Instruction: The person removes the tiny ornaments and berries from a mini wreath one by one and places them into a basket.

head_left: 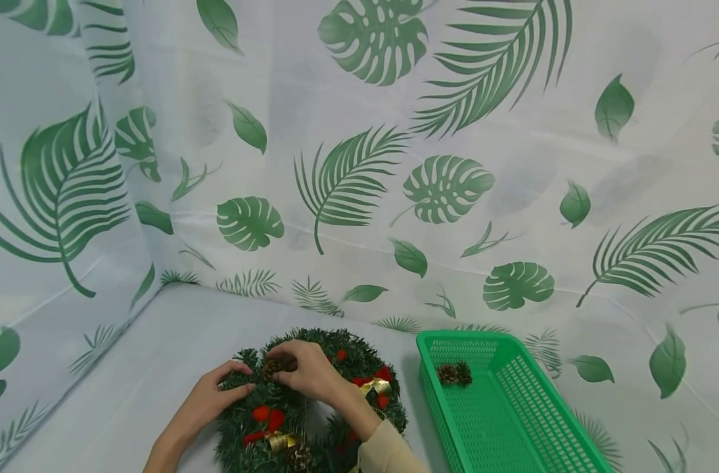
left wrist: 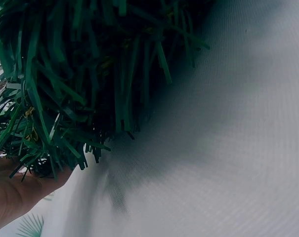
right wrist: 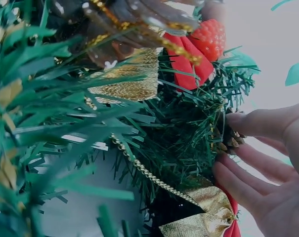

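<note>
A green tinsel wreath (head_left: 365, 348) lies on the white surface, trimmed with red berries, red ribbon and gold bows (head_left: 282, 441). My right hand (head_left: 312, 371) pinches a brown pine cone (head_left: 270, 369) against the upper left of the ring. In the right wrist view, thumb and fingers close on that pine cone (right wrist: 231, 136) from the side, partly hiding it. At the outer left edge, my left hand (head_left: 208, 397) grips the wreath, its thumb and fingers on either side of a tuft. The left wrist view shows that hand (left wrist: 25, 190) partly covered by green strands (left wrist: 80, 89).
Right of the wreath stands a green plastic basket (head_left: 484, 420) with pine cones (head_left: 454, 373) at its far end. A gold bead chain (right wrist: 154, 178) hangs across the ring's opening. Leaf-printed white sheeting (head_left: 347, 276) rises behind and on the left.
</note>
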`<state>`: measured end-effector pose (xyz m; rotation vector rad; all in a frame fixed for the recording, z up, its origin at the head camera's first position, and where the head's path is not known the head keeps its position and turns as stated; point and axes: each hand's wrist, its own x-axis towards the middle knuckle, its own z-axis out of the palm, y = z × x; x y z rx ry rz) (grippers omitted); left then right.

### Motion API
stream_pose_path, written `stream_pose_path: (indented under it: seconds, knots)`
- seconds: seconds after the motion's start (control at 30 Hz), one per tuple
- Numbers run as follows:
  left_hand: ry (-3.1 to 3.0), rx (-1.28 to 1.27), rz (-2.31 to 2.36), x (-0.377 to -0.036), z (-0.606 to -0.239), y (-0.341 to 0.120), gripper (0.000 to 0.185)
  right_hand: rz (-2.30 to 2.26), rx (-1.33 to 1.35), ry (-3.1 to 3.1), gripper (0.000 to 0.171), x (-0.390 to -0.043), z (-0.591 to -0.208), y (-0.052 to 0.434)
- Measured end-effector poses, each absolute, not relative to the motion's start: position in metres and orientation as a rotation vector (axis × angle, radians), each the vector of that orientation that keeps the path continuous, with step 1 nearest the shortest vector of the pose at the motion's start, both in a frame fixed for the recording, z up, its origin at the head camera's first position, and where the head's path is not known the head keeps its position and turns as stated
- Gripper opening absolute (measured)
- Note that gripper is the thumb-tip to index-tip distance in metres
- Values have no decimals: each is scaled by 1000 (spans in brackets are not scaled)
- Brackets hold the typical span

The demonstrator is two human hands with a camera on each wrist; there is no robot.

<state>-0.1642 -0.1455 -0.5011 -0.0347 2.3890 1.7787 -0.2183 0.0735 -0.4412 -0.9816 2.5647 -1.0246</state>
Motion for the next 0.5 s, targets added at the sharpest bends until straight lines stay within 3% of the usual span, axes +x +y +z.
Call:
stream_pose_path:
  seconds: [0.5]
  knots:
    - [2397,-40,1760,-163,-501,-145,37,-1112,-938,2598,36,-216,-433,84]
